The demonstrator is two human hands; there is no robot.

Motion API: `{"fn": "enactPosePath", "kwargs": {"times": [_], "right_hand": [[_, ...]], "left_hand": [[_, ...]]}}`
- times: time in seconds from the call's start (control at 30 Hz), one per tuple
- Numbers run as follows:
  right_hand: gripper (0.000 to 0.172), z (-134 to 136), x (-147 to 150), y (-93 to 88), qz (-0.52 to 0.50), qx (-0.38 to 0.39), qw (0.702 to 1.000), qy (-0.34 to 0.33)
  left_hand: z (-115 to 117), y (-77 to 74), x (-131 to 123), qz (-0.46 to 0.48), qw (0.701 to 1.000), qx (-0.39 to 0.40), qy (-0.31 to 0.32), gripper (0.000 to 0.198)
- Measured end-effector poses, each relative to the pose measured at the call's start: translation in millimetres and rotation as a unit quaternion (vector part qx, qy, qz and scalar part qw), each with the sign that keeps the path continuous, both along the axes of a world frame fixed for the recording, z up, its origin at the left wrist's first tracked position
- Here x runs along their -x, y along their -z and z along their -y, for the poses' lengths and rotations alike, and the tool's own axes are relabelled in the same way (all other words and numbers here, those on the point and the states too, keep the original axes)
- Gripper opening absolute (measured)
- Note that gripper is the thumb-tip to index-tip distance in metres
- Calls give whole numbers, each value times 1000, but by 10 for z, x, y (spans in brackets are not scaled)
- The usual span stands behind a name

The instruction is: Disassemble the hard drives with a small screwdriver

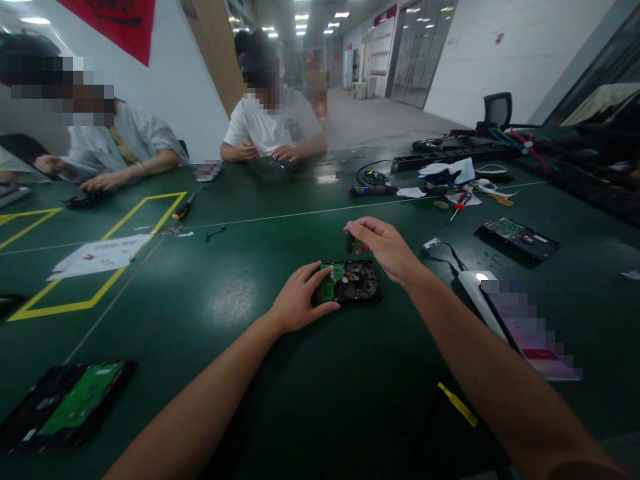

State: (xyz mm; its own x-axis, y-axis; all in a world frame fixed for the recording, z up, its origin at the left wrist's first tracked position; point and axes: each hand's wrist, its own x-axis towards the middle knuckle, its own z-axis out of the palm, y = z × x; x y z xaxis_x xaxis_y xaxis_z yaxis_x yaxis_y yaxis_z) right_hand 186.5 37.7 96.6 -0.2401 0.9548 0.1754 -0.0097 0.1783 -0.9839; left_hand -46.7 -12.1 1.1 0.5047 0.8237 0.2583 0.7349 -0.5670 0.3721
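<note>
In the middle of the green table a hard drive (367, 283) lies flat, its green circuit board facing up. My left hand (299, 297) grips its left end, with the fingers over the board and the thumb along the near edge. A small dark-handled screwdriver (349, 244) stands nearly upright over the drive, its tip down at the board's edge. Closed round that handle is my right hand (383, 247). Part of the screwdriver is hidden by the fingers.
Other hard drives lie at lower left (75, 403) and right (520, 239). A white device with a screen (525, 327) sits beside my right forearm. Further back are a red screwdriver (460, 205), a yellow-black screwdriver (184, 208) and cables. Two people (275, 127) sit across the table.
</note>
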Motion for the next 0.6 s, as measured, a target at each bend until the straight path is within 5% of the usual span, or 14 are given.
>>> {"fn": "enactPosePath", "kwargs": {"times": [0.6], "right_hand": [[22,28,26,-2,-148,130,976,-89]], "left_hand": [[-6,7,3,-1,1000,6,0,84]]}}
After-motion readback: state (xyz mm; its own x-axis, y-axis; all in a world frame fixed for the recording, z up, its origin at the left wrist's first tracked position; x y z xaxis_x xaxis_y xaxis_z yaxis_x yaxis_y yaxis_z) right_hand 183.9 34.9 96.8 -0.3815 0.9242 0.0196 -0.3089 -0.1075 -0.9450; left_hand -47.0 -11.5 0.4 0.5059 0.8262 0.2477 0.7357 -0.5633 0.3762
